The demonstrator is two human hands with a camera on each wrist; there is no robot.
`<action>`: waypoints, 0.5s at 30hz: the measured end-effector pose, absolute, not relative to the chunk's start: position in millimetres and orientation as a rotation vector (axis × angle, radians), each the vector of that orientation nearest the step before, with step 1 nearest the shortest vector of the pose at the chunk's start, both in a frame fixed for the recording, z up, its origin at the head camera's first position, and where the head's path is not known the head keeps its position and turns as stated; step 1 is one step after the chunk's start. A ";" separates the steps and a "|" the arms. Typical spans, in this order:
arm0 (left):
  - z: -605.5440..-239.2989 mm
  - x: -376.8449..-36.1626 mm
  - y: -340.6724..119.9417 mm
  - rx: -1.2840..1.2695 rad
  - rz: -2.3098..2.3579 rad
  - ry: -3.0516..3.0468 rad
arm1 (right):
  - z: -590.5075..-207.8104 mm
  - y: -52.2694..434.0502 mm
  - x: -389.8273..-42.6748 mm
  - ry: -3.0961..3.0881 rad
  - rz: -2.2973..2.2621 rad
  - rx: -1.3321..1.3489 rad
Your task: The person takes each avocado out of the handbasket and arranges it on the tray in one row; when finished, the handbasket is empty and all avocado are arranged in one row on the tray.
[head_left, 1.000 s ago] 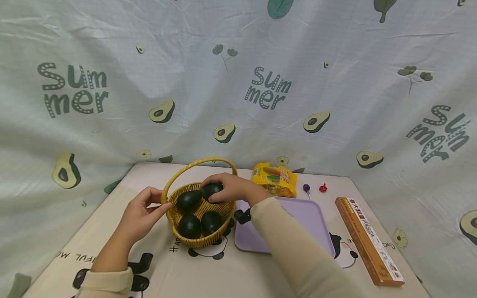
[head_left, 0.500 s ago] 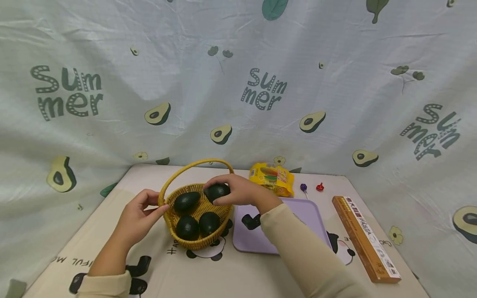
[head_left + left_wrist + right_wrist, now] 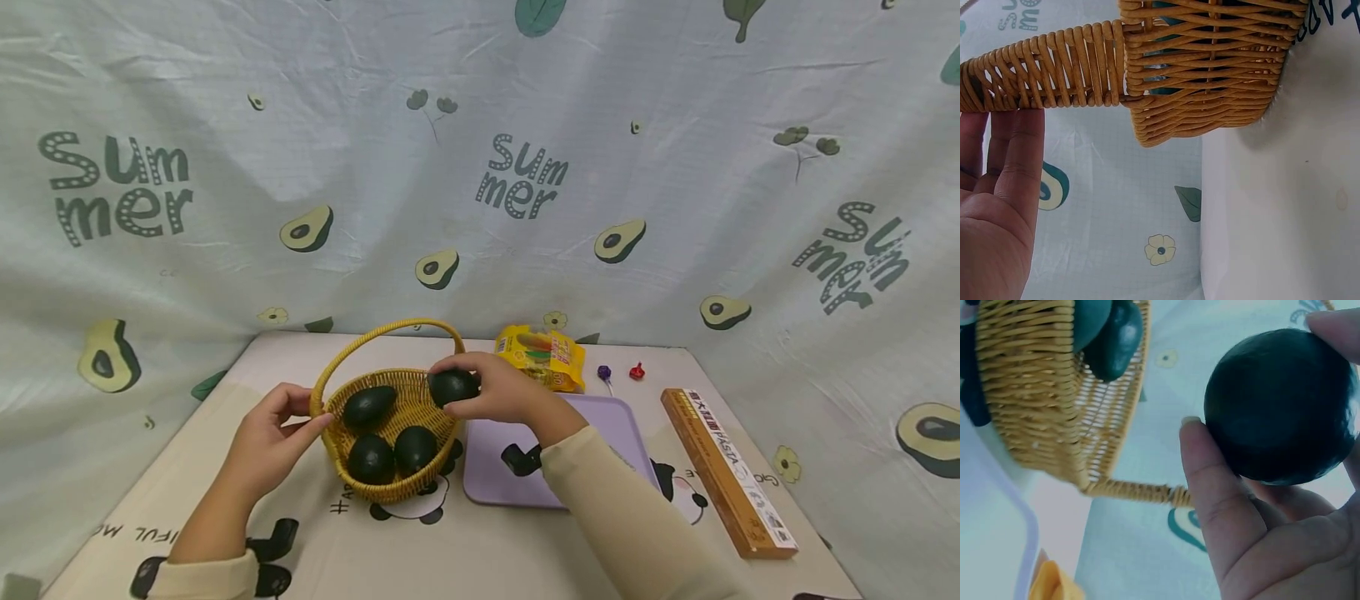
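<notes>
The right hand is pinching 1 dark green avocado between thumb and fingers, spread about as wide as the fruit; in the head view, the avocado is showing over the right side of the basket, near the handle's right end. Inside, 3 other avocados are lying loose. The left hand is gripping the left end of the handle, thumb opposing fingers with little gap. The right fingers should be bearing on the avocado's widest part, since its smooth skin is probably inviting slippage, and should be clearing rim and handle. The left hand should be steadying without pulling, as tilting is risking rolling fruit.
</notes>
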State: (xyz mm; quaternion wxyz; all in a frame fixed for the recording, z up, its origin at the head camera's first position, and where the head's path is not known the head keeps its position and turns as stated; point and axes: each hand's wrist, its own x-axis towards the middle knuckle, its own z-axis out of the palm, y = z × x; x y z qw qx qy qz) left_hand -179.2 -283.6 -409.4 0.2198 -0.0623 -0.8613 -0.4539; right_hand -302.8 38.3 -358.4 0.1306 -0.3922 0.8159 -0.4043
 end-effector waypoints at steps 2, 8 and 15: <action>-409.1 -179.0 -283.2 -0.164 -1.251 -2.388 | -361.4 43.3 -301.4 2.392 -1.185 -1.118; -409.1 -179.5 -282.9 -0.144 -1.243 -2.403 | -373.2 58.2 -297.2 2.458 -1.194 -1.028; -407.9 -179.0 -282.0 -0.127 -1.228 -2.412 | -397.2 68.9 -300.1 2.485 -1.269 -0.936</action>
